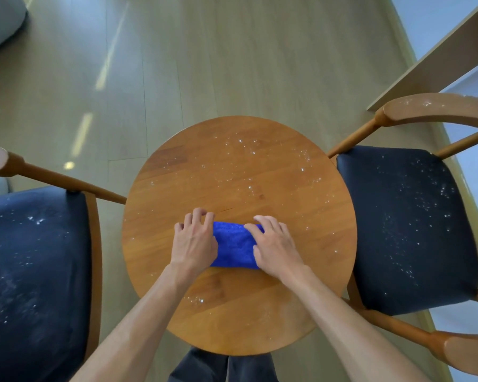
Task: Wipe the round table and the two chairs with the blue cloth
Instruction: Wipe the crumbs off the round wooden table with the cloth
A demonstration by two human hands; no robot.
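Stretching across the whole scene is a pale wood-plank floor (232, 51), and on it stand two wooden armchairs with dark padded seats, one on each side of the counter. The left dark-seated wooden armchair (33, 271) fills the lower left corner, its seat dotted with white specks, one armrest reaching toward the counter's rim. The right dark-seated wooden armchair (409, 230) sits close against the counter's right edge, its seat also sprinkled with white specks, with more specks on its curved wooden back rail. Between them stands the round, orange-brown wooden counter (240, 166), its top scattered with small white crumbs or droplets, thickest over the far half and in a little cluster near the close edge. Two bare forearms reach in from the bottom of the view, above dark trouser legs (224, 368) showing just under the counter's near rim. The left hand (195, 241) has its fingers bent, fingertips down on the wood, its thumb side against the cloth's left end. The right hand (276, 244) lies over the cloth's right end, fingers curled onto it. The folded bright blue cloth (235, 246) rests flat on the counter between both hands, slightly nearer than its centre.
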